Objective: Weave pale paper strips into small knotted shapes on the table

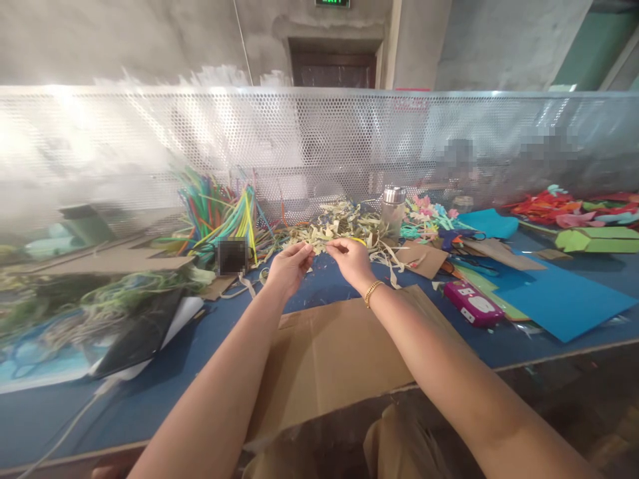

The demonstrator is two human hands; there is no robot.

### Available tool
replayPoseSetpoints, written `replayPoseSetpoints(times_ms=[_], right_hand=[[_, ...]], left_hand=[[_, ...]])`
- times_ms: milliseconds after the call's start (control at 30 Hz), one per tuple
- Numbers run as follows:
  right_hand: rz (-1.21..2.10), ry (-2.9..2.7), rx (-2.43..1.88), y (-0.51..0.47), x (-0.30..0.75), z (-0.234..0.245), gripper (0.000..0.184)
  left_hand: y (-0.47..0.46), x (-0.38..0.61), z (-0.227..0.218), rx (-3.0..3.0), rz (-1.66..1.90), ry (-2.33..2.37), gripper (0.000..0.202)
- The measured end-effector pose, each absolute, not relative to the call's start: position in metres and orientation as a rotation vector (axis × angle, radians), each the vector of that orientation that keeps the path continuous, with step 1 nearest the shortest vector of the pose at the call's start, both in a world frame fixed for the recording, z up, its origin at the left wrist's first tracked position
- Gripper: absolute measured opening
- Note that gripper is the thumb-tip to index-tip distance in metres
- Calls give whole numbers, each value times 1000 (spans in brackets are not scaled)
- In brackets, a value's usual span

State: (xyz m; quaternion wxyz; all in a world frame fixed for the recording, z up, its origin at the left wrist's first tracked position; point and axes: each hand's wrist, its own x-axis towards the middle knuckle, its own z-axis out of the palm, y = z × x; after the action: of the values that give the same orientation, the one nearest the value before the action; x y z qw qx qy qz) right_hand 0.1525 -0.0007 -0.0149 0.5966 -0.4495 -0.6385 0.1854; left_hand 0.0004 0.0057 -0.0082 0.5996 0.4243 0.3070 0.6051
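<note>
My left hand (291, 265) and my right hand (351, 258) reach out over a blue table (150, 392), both with fingertips pinched. Between them they hold a thin pale strip of paper (319, 249) that seems to belong to the heap of pale yellow paper shreds (344, 226) just behind. My right wrist wears a gold bracelet (372, 290). A flat sheet of brown cardboard (329, 359) lies on the table under my forearms.
A bundle of coloured sticks (219, 209) stands at the left, a metal-lidded jar (393, 207) behind the shreds. Blue paper sheets (559, 299), a pink box (472, 303), scissors and paper flowers (424, 213) lie at the right. A perforated metal screen (319, 140) closes off the table's far side.
</note>
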Motion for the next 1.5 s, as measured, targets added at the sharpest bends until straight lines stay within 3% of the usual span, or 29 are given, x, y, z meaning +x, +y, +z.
replayPoseSetpoints(times_ms=[333,900,1100,1500], right_hand=[[19,-1711,-1088,-11,150,-9,8],[-209,-1862,-1165,-16,154,-3,4],[-392,-1938,-1172,-19,155,1,13],[-92,-1848,-1172,-14,153,-6,4]], left_hand=[[6,1,-10,972,1384,736,29],[5,0,-12,1342,1270,891,32],[1,3,-9,1341,1268,946,34],[5,1,-10,1384,1278,950,37]])
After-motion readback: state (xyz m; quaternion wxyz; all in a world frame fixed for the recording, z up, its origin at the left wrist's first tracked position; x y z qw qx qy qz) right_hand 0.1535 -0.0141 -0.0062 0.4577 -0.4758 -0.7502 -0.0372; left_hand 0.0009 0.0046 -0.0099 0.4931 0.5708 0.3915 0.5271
